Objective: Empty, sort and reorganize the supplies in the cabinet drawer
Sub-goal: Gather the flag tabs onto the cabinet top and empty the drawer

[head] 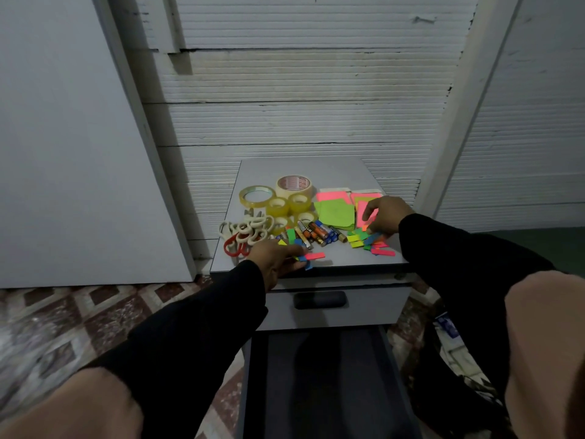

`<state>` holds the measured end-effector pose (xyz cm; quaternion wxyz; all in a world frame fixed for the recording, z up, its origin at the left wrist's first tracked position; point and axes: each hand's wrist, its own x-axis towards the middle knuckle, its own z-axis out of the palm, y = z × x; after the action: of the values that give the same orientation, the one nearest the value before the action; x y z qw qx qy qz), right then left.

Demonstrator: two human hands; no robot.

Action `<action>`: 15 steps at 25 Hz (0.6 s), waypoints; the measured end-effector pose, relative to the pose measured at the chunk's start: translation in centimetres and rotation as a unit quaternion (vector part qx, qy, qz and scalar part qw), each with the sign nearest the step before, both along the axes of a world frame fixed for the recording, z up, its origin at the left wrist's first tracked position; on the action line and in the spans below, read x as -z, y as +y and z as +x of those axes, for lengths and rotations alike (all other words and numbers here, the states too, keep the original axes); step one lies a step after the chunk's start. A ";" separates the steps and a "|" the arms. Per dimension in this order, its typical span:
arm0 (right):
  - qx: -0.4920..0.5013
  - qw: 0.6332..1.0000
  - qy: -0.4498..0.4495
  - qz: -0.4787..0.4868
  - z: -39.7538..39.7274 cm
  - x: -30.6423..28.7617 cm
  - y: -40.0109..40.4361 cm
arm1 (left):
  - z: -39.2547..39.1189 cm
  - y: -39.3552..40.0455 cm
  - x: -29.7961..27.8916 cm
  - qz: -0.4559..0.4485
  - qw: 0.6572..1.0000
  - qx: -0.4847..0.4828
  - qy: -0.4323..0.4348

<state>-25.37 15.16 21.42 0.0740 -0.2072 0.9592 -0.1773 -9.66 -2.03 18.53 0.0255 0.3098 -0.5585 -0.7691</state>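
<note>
Both hands are up on the grey cabinet top (319, 167), and the supplies lie spread across it while the drawer (326, 381) hangs pulled out below at six o'clock, its dark inside showing nothing I can make out. The left hand (275, 259) rests at the front edge, about seven o'clock of the pile, fingers reaching flat onto a scatter of small coloured tabs (311, 257), blue, pink and green; whether it pinches one I cannot tell. The right hand (387, 215) sits at three o'clock, fingers curled down, tips touching a second heap of neon tabs (368, 243), with the thumb against the pink sticky notes (364, 204). Just left of that hand lies a green sticky pad (335, 213). In the centre a row of batteries (319, 232) lies side by side, touching one another. At eleven o'clock stand the tape rolls: a clear roll (257, 195) lying flat, a wide beige roll (294, 184) behind it at twelve, and several small yellowish rolls (288, 205) clustered between them and the batteries. At nine o'clock a red-handled pair of scissors (234, 247) lies at the left edge under a heap of white rings (248, 231), blurred. Black sleeves (196, 318) cover both arms, and patterned floor tiles (63, 315) show at lower left.
</note>
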 end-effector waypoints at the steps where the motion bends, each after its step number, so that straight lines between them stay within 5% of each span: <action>1: 0.004 1.000 0.004 -0.010 -0.3 0.0 0.2 | -0.1 -0.1 -0.1 -0.004 1.000 0.002 0.002; 15: 0.091 0.972 0.040 -0.214 1.5 2.1 3.4 | -4.6 3.6 -1.4 -0.019 0.999 0.024 0.038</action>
<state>-23.91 18.57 19.30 -0.0269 -0.1369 0.9161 -0.3760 -14.24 1.54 19.97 0.0347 0.2662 -0.5790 -0.7699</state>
